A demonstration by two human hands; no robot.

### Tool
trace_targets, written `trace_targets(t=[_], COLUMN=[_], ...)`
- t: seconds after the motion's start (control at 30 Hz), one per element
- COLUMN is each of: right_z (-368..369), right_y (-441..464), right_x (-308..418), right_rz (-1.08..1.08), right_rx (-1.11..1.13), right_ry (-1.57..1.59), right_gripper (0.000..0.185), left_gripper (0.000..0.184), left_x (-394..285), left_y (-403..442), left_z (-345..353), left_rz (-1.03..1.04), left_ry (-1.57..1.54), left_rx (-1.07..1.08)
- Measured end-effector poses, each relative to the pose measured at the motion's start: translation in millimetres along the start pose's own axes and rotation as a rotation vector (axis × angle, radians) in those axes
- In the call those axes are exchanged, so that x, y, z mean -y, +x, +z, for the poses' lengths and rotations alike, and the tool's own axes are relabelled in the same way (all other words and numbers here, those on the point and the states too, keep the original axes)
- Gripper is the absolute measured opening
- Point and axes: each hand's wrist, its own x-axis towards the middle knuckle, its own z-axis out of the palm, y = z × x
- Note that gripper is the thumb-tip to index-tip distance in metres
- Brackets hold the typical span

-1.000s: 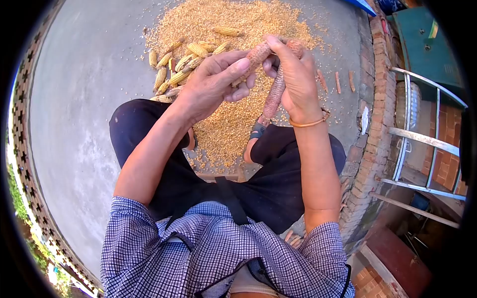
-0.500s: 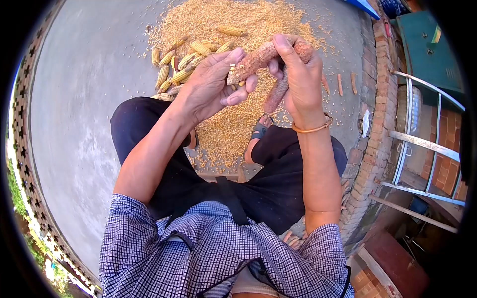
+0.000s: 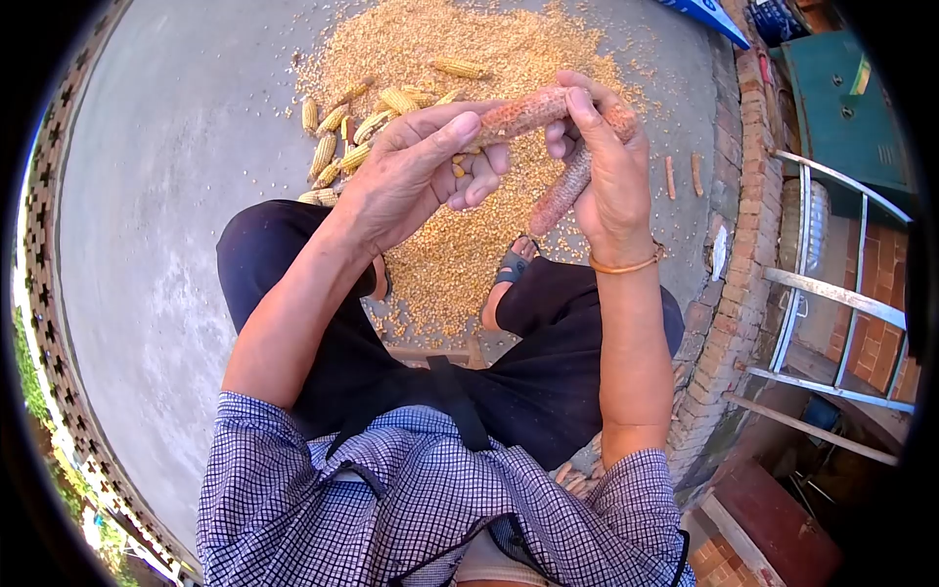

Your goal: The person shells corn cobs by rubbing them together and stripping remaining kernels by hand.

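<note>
A reddish, nearly bare corn cob (image 3: pixel 523 113) spans the space between my hands. My left hand (image 3: pixel 421 166) is closed round its left end, the thumb on top, with a few loose kernels by the fingers. My right hand (image 3: pixel 608 161) grips the cob's right end between thumb and fingers. A second bare cob (image 3: pixel 562 196) is also held in my right hand and slants down to the left from the palm. Beneath both hands lies a wide heap of yellow kernels (image 3: pixel 440 264). Unshelled ears (image 3: pixel 372 125) are piled left of the hands.
Bare cobs (image 3: pixel 670 177) lie on the concrete floor (image 3: pixel 156 235) at the right. A low brick edge (image 3: pixel 748 225) runs beside a metal frame (image 3: pixel 836 284). More cobs (image 3: pixel 577 479) lie by my right hip. A sandalled foot (image 3: pixel 514 262) stands by the kernels.
Both hands have shifted slightly right with the cobs. The upper cob's left end, exposed half a second ago, is now mostly covered by my left hand.
</note>
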Motion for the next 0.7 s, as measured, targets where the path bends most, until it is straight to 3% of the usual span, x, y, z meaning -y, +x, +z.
trace_targets(t=[0.3, 0.53, 0.7], right_z=[3.6, 0.0, 0.4], right_y=[-4.8, -4.6, -1.9], right_x=[3.0, 8.0, 5.6], right_rz=[-0.152, -0.139, -0.140], right_rx=[0.029, 0.093, 0.179], right_ry=[-0.068, -0.032, 0.031], right_gripper=[0.024, 0.024, 0.024], left_gripper=[0.039, 0.036, 0.037], left_x=[0.4, -4.0, -3.9], left_y=[-3.1, -4.1, -5.1], left_z=[1.4, 5.1, -2.5], left_rz=[-0.047, -0.067, -0.114], left_ry=[-0.030, -0.005, -0.173], left_rx=[-0.051, -0.075, -0.011])
